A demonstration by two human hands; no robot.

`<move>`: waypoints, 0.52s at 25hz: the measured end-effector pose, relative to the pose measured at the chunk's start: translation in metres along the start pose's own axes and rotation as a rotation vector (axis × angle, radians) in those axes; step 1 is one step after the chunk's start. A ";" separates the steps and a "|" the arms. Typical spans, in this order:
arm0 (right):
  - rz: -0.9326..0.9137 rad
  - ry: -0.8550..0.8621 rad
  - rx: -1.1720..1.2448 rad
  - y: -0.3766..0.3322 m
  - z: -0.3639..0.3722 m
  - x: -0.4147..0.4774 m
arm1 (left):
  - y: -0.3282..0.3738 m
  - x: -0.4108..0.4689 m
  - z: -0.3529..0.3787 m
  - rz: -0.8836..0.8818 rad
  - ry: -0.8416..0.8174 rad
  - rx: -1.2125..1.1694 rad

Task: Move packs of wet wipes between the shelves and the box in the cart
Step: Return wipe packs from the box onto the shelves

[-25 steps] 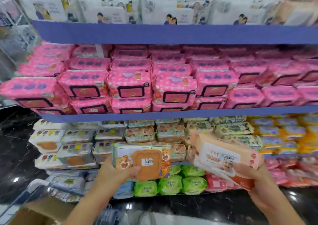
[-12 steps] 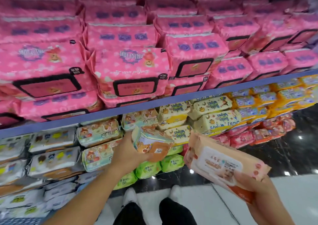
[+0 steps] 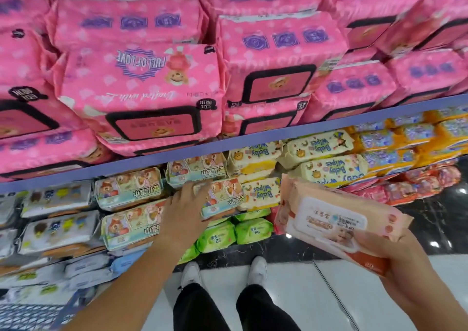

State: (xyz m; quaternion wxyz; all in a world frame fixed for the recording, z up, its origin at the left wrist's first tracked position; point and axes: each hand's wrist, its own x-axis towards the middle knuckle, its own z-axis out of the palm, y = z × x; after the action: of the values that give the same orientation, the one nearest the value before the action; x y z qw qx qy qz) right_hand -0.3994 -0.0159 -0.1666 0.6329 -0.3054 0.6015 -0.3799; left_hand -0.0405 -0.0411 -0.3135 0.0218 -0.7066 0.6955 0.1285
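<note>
My left hand [image 3: 186,210] lies over the left end of a pale blue bear-print wipes pack [image 3: 222,199]. It holds that pack against the lower shelf, between other bear-print packs [image 3: 131,225] and cream "Baby Wipes" packs [image 3: 258,193]. My right hand [image 3: 407,262] grips a peach-orange wipes pack [image 3: 326,219] by its lower right end, in the air in front of the shelves and tilted. The cart and its box are out of view.
Large pink packs [image 3: 141,90] fill the shelf above the blue shelf edge [image 3: 304,125]. Green packs [image 3: 253,230] sit lower down, grey-white packs [image 3: 58,229] to the left, orange and red packs [image 3: 417,153] to the right. My shoes [image 3: 192,272] stand on white floor.
My left hand has carried the bear-print pack forward from mid-air onto the lower shelf row. The view has moved closer and tilted down. The right hand has kept the peach pack roughly in place.
</note>
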 end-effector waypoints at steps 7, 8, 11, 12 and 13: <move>-0.033 -0.047 0.053 -0.002 0.012 0.017 | -0.006 0.002 -0.003 -0.052 -0.138 -0.180; -0.035 -0.045 0.067 0.000 0.014 0.019 | -0.007 0.003 0.000 -0.039 -0.126 -0.190; -0.038 -0.083 0.063 0.003 0.023 0.019 | -0.022 0.002 0.015 0.023 -0.087 -0.003; -0.038 -0.101 0.065 0.004 0.026 0.018 | -0.027 0.001 0.020 0.006 -0.089 0.059; -0.033 -0.108 0.072 0.003 0.028 0.016 | -0.031 0.001 0.022 -0.019 -0.089 0.117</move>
State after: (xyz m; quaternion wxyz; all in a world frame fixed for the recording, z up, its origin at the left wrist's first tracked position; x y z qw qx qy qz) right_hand -0.3711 -0.0294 -0.1751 0.6687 -0.3126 0.5472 -0.3946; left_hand -0.0132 -0.0361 -0.3398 0.0951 -0.7043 0.6934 0.1188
